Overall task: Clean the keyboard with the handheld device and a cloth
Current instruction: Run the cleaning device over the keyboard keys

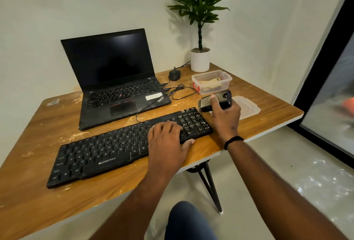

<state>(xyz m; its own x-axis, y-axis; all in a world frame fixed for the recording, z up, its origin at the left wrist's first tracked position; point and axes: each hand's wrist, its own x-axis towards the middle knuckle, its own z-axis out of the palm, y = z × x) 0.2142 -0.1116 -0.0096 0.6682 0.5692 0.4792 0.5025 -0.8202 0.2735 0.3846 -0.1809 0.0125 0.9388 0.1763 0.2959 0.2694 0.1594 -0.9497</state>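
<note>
Holding the handheld device just above the keyboard's right end.
Right hand grips the device; left hand lies flat, fingers relaxed, on the keys beside it. Cloth sits in a clear box beyond the right hand on the tabletop.

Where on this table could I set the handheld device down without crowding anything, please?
Bare wood lies left of the laptop and along the table's near edge in front of the keyboard. The far right corner is crowded: plastic tub, its lid, mouse, cables and potted plant. The right hand holds the handheld device there.
</note>
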